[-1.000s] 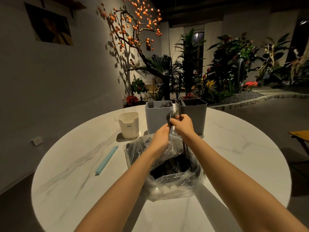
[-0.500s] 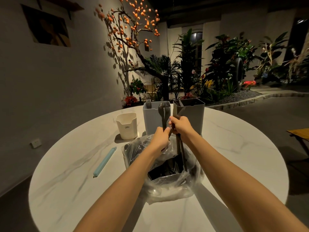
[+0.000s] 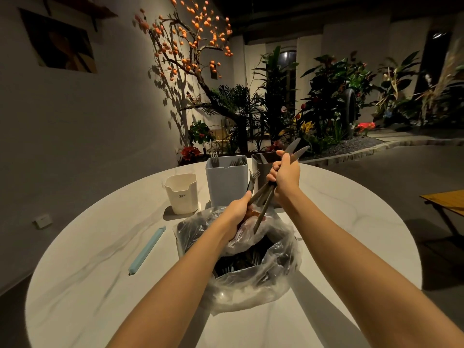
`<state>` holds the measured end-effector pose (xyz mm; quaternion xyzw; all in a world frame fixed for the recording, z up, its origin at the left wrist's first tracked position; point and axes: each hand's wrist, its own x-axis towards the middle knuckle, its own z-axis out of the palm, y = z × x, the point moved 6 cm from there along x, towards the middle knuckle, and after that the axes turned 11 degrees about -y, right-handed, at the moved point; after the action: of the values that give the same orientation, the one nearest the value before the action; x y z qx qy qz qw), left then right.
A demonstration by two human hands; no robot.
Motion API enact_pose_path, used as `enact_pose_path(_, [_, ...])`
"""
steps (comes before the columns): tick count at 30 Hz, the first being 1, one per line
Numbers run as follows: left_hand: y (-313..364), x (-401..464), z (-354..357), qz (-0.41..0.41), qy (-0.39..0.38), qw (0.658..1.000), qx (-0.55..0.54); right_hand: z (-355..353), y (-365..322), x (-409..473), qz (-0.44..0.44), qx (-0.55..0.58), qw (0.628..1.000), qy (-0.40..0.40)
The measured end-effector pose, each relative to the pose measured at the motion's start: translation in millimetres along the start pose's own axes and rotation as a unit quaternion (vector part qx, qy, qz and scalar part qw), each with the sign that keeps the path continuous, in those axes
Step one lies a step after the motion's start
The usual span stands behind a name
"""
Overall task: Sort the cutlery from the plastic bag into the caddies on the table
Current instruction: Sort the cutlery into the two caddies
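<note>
Two knives [image 3: 292, 153] stick up from the right hand [image 3: 285, 175], fist closed round their stiff, slick handles above the plastic bag [image 3: 251, 280]. Lower left of it, the left hand [image 3: 238, 209] pinches forks [image 3: 253, 179] mid-handle beside the grey caddy [image 3: 226, 184]. Light, rigid pieces, I'd say; best held by the handles.

Both hands [image 3: 285, 174] raised — fingers [image 3: 272, 172] curled tight

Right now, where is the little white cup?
In the head view the white cup stands on the table, left of the grey caddy and behind the bag, with the blue clip lying nearer on the left.
</note>
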<state>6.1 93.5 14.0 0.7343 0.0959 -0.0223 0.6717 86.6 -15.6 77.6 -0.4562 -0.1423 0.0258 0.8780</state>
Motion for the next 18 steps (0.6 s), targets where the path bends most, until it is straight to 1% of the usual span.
enact_pose_path(3, [3.4, -0.4, 1.2, 0.016, 0.033, 0.999, 0.019, -11.1, -3.9, 0.0, -0.015, 0.044, 0.997, 0.066])
enact_pose_path(5, [6.8, 1.4, 1.8, 0.038, 0.049, 0.998, 0.014, -18.4, -2.2, 0.2, -0.008, 0.073, 0.991, 0.112])
enact_pose_path(7, [10.9, 2.4, 2.7, 0.06, 0.051, 0.997, 0.002, -24.2, 1.6, 2.6, 0.003, 0.096, 0.986, 0.138])
enact_pose_path(10, [16.9, 4.8, 1.9, 0.082, 0.054, 0.995, 0.02, -29.4, 6.5, 5.5, 0.015, 0.125, 0.98, 0.155])
enact_pose_path(14, [21.1, 11.0, -2.1, 0.084, 0.08, 0.99, 0.084, -28.3, 9.2, 5.5, 0.046, 0.156, 0.976, 0.145])
enact_pose_path(16, [23.8, 15.0, -3.1, 0.078, 0.097, 0.989, 0.081, -27.6, 9.2, 4.2, 0.053, 0.159, 0.974, 0.149])
enact_pose_path(18, [26.6, 19.2, -4.9, 0.075, 0.123, 0.988, 0.051, -25.4, 13.2, 2.5, 0.079, 0.167, 0.974, 0.135])
